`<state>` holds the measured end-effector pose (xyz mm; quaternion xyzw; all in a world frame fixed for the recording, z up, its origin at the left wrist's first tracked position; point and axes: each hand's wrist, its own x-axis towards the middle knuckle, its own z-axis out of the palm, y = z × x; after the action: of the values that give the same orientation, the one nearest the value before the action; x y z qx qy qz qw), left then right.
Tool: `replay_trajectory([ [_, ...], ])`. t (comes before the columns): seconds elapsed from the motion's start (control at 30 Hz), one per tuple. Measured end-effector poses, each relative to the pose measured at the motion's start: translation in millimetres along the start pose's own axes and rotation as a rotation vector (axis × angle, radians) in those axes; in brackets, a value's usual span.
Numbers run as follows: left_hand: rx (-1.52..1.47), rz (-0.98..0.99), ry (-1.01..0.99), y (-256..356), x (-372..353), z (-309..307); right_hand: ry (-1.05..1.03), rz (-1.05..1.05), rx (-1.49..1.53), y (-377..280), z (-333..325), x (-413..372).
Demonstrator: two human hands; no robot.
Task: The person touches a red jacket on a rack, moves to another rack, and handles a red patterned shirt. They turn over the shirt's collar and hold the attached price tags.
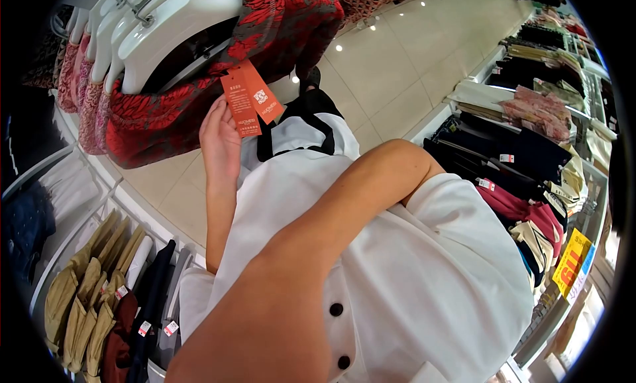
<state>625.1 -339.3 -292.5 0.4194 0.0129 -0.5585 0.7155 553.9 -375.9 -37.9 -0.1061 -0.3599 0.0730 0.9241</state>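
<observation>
My left hand (221, 134) is raised at the left with its fingers pinched on the edge of an orange-red paper tag (242, 103). A second orange tag (264, 99) with a white emblem fans out behind it. Both lie against a red and grey patterned garment (156, 121) on a white hanger (165, 35). My right arm crosses in front of my white buttoned top, its elbow bent at the centre right. The right hand itself is out of the frame.
More patterned garments (86, 111) hang on white hangers at the upper left. Khaki and dark clothes (93, 283) hang on a lower-left rack. Along the right, a rack holds dark and pink clothes (523, 211) and a yellow price sign (572, 260). Pale tiled floor (391, 71) lies between.
</observation>
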Motion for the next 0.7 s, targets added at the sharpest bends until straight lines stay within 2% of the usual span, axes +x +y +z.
replay_trajectory([
  [0.07, 0.009, -0.006, -0.002, -1, 1, -1, -0.044, -0.042, -0.225, 7, -8, 1],
  [0.13, 0.006, -0.021, -0.004, -2, 1, -2, -0.127, -0.121, -0.719, 16, -24, 5],
  [0.2, -0.002, -0.018, -0.005, -2, 1, -2, -0.034, -0.135, -0.219, 28, -15, 3],
  [0.27, -0.001, -0.016, -0.002, -2, 0, -1, 0.056, -0.169, -0.134, 33, -13, -5],
  [0.33, 0.009, -0.01, 0.003, -2, 1, 0, 0.137, -0.224, -0.465, 23, -24, -18],
  [0.43, -0.008, 0.007, -0.054, -4, 2, -6, 0.348, -0.098, 0.076, 17, -30, -37],
  [0.47, 0.008, 0.0, -0.062, -3, 2, -6, 0.406, -0.125, 0.014, 16, -41, -50],
  [0.5, 0.017, -0.015, -0.047, -10, 12, -21, 0.632, -0.096, 0.057, 8, -42, -61],
  [0.53, 0.023, -0.012, -0.054, -15, 20, -23, 0.757, -0.124, 0.025, 3, -45, -68],
  [0.57, 0.018, -0.019, -0.071, -18, 20, -28, 0.812, -0.237, 0.014, 6, -55, -76],
  [0.63, 0.001, -0.028, -0.122, -11, 7, -25, 0.902, -0.244, -0.097, 2, -59, -85],
  [0.7, -0.018, -0.033, -0.228, 1, -9, -9, 0.893, -0.252, -0.14, 0, -63, -92],
])
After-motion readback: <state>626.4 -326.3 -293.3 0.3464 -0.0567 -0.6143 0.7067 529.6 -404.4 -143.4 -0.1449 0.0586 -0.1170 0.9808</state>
